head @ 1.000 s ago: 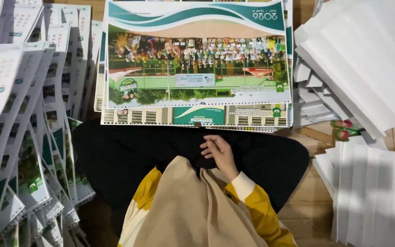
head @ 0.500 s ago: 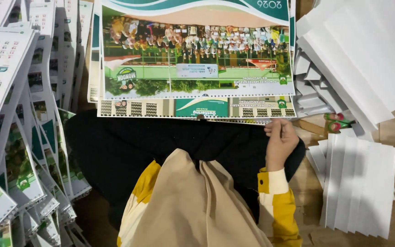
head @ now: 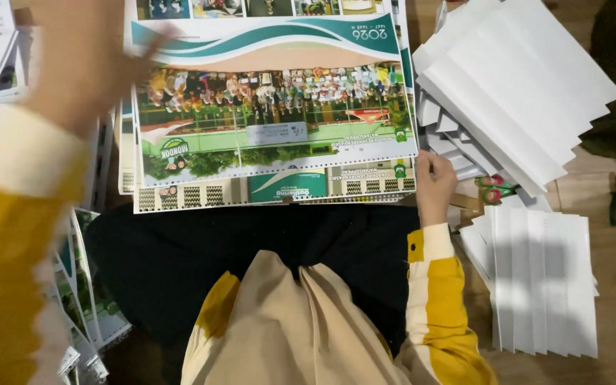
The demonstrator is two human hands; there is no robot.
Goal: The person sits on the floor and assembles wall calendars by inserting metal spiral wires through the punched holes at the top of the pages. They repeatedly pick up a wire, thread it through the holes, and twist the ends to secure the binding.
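Right hand [head: 433, 187] gripped corner of stacked green-and-white printed calendar sheets [head: 272, 121]; left hand [head: 83, 60] blurred above them, grip unclear.

Glossy printed paper on the calendar sheets [head: 272, 121], smooth, catching light along the top sheet. Matt white paper in the fanned envelopes [head: 543, 278] (plain, unprinted faces). Bare wood on the floor [head: 607, 192], slightly worn. Soft matt cloth on the yellow sleeve [head: 436, 299] and beige scarf [head: 301, 328].
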